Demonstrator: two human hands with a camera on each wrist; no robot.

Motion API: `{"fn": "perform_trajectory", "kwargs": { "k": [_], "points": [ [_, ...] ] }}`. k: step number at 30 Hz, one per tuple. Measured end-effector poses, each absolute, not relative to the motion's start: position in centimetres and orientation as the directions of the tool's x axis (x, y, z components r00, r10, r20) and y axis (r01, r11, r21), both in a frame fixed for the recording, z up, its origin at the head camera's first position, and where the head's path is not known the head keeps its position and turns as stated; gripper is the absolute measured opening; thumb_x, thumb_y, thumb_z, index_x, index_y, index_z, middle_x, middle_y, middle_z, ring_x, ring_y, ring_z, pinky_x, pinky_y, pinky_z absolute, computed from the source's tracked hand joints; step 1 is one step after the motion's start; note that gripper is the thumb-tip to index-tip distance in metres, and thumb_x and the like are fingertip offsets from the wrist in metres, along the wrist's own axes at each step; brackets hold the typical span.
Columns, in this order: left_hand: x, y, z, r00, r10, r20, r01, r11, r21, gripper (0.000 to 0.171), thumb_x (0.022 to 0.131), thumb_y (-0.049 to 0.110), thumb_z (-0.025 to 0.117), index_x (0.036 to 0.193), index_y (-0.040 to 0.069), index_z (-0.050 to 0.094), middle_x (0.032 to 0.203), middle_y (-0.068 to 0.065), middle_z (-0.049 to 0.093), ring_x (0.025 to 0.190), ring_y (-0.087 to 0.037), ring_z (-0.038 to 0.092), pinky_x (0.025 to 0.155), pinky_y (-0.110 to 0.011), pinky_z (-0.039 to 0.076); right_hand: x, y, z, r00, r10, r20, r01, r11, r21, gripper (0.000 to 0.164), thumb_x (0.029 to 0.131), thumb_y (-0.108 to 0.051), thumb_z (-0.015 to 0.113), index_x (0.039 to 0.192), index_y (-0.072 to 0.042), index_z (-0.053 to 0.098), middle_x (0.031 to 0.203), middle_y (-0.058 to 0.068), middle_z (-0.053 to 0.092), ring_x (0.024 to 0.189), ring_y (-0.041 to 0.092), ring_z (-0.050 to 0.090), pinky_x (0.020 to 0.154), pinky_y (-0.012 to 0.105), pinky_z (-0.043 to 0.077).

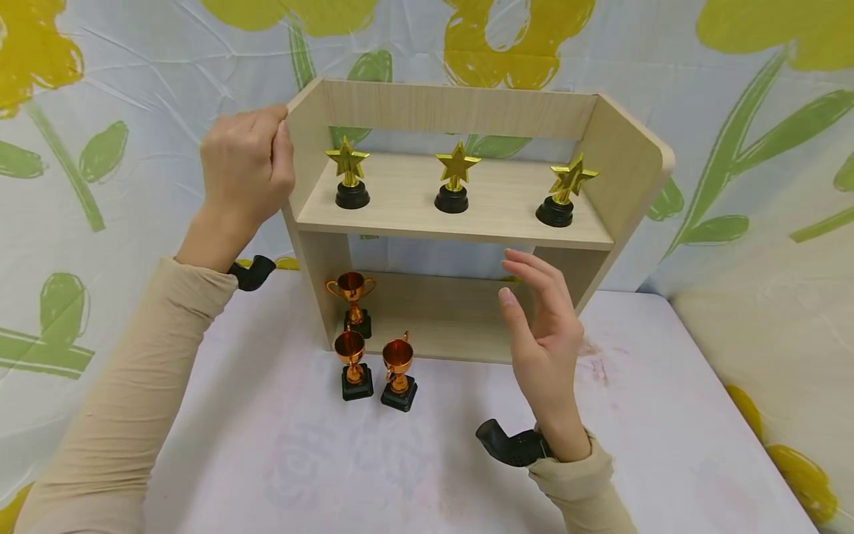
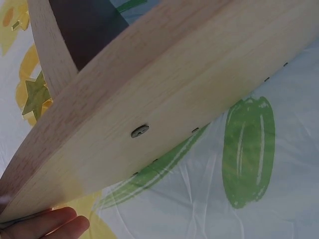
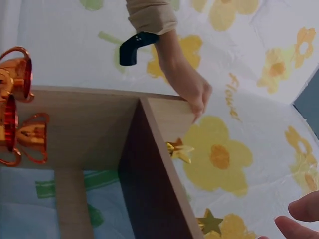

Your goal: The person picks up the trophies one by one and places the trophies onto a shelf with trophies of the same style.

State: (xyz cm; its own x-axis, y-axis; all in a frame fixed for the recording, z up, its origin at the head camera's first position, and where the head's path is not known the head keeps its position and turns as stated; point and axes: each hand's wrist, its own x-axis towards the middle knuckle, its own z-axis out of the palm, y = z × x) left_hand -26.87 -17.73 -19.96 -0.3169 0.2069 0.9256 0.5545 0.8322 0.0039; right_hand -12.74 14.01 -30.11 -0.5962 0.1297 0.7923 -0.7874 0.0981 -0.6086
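Note:
My left hand grips the upper front corner of the wooden shelf's left side panel; its fingertips lie against the panel's outer face in the left wrist view. My right hand is raised before the shelf's lower right part, fingers loosely bent, holding nothing. Three gold star trophies on black bases are spread along the upper board. One copper-coloured cup trophy stands at the left of the lower board. Two more cup trophies stand on the table just in front of it.
A white cloth covers the table under the shelf. Behind hangs a flower-printed curtain, which also runs along the right side. Each wrist wears a black camera mount. The shelf's right side panel rises near the right hand.

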Motion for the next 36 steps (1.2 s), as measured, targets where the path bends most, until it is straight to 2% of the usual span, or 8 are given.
{"fn": "perform_trajectory", "kwargs": {
  "k": [11,19,27,36],
  "points": [
    [-26.8,-17.7,-20.0,-0.322,0.215,0.922,0.552,0.834,-0.002,0.039,0.097,0.016,0.038,0.103,-0.008,0.069,0.09,-0.022,0.071,0.076,-0.043,0.065,0.07,-0.058,0.048,-13.1,13.1,-32.3,-0.627,0.04,0.778,-0.771,0.11,-0.627,0.032,0.089,0.015,0.057,0.12,0.008,0.063,0.129,0.024,0.057,0.126,0.033,0.05,0.109,0.04,0.036],
    [-26.7,-17.7,-20.0,-0.336,0.195,0.922,0.544,0.839,0.021,0.039,0.097,0.016,0.039,0.104,-0.007,0.07,0.091,-0.022,0.071,0.077,-0.043,0.065,0.072,-0.058,0.048,-13.7,12.5,-33.3,-0.69,-0.02,0.724,-0.717,0.158,-0.679,0.033,0.092,0.01,0.059,0.121,-0.002,0.066,0.131,0.016,0.058,0.127,0.028,0.049,0.11,0.04,0.035],
    [-26.8,-17.8,-19.9,-0.32,0.209,0.924,0.548,0.836,0.001,0.038,0.097,0.015,0.039,0.102,-0.008,0.069,0.088,-0.022,0.07,0.073,-0.043,0.063,0.067,-0.057,0.047,-14.7,12.1,-34.5,-0.723,-0.084,0.686,-0.687,0.188,-0.702,0.031,0.092,0.007,0.061,0.122,-0.002,0.065,0.13,0.007,0.061,0.126,0.025,0.052,0.11,0.037,0.036],
    [-26.7,-17.7,-20.0,-0.345,0.198,0.917,0.537,0.843,0.02,0.039,0.097,0.016,0.039,0.104,-0.007,0.069,0.09,-0.022,0.07,0.076,-0.044,0.064,0.071,-0.058,0.047,-16.1,11.8,-36.1,-0.736,-0.163,0.657,-0.676,0.217,-0.704,0.029,0.094,0.0,0.062,0.122,-0.006,0.066,0.13,0.005,0.061,0.127,0.021,0.053,0.107,0.039,0.039]
  ]
}}
